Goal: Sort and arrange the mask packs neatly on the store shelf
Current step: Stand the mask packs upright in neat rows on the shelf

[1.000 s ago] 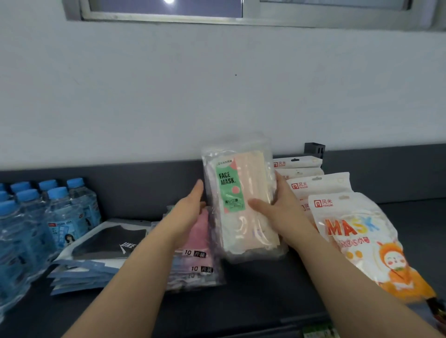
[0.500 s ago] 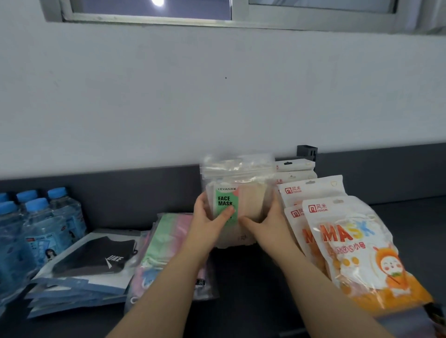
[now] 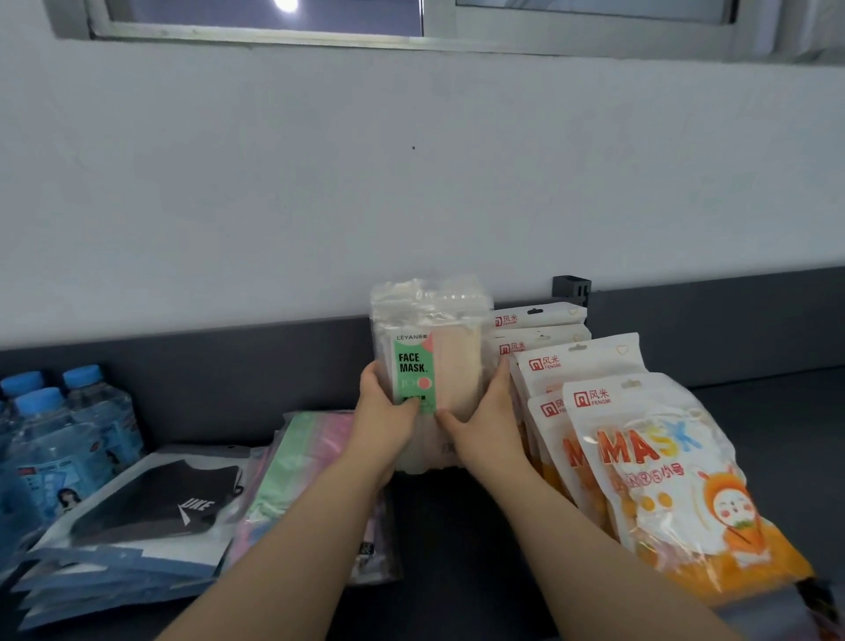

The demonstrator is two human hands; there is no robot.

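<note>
Plastic mask pack [image 3: 450,366] (upright) beside orange packs [image 3: 663,480]

1. Wall [image 3: 411,183]: plain white, fills most of the view; one small dark speck [image 3: 413,148] mid-wall.
2. Window [image 3: 425,27]: grey metal frame along the top edge, bright light spot [image 3: 286,5] in the left pane.
3. Dark grey back panel [image 3: 205,366] runs along the wall base behind the shelf [image 3: 777,434], which is also dark grey.
4. Small black bracket [image 3: 571,288] on the panel's top edge, right of centre.
5. Lighting dim, even.
</note>
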